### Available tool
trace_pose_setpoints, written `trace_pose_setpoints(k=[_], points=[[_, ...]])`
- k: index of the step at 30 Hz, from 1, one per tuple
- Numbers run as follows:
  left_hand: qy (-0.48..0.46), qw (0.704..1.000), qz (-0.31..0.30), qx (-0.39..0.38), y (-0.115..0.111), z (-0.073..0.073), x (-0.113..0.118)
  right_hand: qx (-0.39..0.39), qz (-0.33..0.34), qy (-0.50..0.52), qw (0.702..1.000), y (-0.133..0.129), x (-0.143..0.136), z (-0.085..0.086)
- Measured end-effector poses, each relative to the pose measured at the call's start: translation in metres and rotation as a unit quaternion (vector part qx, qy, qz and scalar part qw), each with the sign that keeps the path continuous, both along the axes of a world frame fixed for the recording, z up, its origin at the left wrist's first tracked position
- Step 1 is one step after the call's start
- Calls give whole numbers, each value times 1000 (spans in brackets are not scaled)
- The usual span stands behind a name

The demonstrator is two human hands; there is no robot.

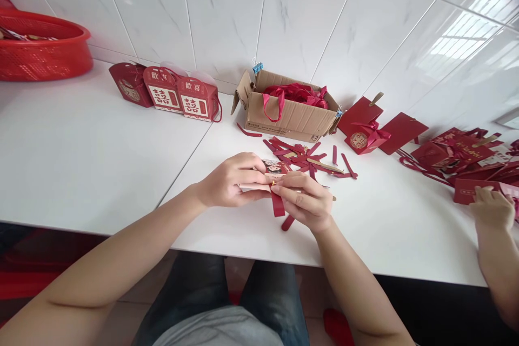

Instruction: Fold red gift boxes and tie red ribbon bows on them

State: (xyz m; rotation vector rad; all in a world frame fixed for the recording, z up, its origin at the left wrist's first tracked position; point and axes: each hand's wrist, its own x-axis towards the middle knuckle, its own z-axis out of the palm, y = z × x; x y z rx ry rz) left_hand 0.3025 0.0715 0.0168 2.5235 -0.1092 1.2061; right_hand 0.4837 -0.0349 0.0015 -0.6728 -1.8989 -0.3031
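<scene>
Work on the small, folded red-and-pale printed card piece [277,167] looks partway done: the flat red strip [278,207] hangs at its near side, whether fastened I cannot tell, and many loose dark-red strips [298,157] lie unattached behind. Held above the white table [227,227], the card is pinched by the left hand [235,179], while the right hand [307,199] pinches the strip's top. The card is mostly covered by fingers, its dark picture and red panel showing.

歡喜 up top, 囍 on the white label [162,98]: that's the mid. gift box [157,85], & ditto the next box [198,101] on its R! Cardboard carton [279,116] reads "www."; rest v. small. Held printed piece [277,167]: chars. illegible.
</scene>
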Motion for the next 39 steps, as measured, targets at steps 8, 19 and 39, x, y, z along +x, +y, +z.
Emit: trace_pose_setpoints(k=[8,19,39], points=[[-25,997,9,73,2,-3,-1,-37,-35,28,998,3,-1,1],[-61,994,30,83,-1,-4,2,-156,-13,77,985,-1,-4,3],[-75,997,6,1,-4,-7,5,-154,13,73,985,0,-3,7]])
